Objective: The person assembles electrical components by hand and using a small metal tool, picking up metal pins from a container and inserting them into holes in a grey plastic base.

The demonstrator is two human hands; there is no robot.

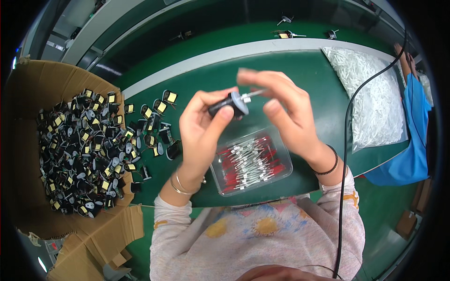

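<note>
My left hand (201, 122) grips a small black motor (224, 107) with a grey rounded end plate, above the table. A thin white shaft (252, 95) sticks out of the motor toward the right. Close beside that shaft, my right hand (291, 110) has its fingers stretched and its thumb apart, the fingertips blurred by motion; I see nothing held in it. Below both hands sits a clear plastic tray (289, 169) with many thin white rods (251, 161) that have red ends.
At the left stands a large cardboard box (23, 154) full of similar motors, several more loose on the green table (211, 70) beside it. A bag of white pieces (372, 100) lies at the right. A black cable (348, 140) hangs down in front. Beyond is a co-worker's blue garment (412, 145).
</note>
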